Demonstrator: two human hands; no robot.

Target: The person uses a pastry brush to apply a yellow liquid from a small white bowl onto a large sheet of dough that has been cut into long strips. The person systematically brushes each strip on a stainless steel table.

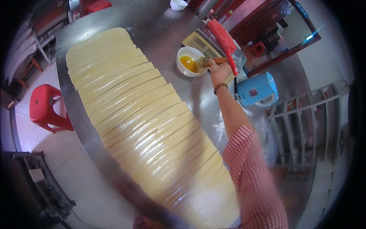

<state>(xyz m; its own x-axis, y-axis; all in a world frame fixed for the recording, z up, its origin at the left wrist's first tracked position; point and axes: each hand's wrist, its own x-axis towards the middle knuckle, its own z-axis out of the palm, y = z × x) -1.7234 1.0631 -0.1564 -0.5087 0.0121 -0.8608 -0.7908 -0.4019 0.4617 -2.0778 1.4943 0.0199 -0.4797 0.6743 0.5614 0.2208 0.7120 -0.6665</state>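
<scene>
My right hand (219, 72), with a beaded bracelet at the wrist, grips the wooden handle of a pastry brush (202, 62). The bristles dip into a white bowl (183, 69), over its right side. Golden-yellow liquid (188, 63), perhaps oil or egg wash, lies in the bowl. To the left, a long sheet of pale dough (137, 114) stretches along the steel table (165, 43). It is cut crosswise into many strips lying side by side, and its surface shines. My left hand is out of view.
Behind the bowl stands a kitchen scale (198, 43), beside a red bench brush (221, 34). A blue electric kettle (256, 88) is right of my forearm. Another white bowl (178, 4) sits at the far edge. A red plastic stool (45, 104) stands left of the table.
</scene>
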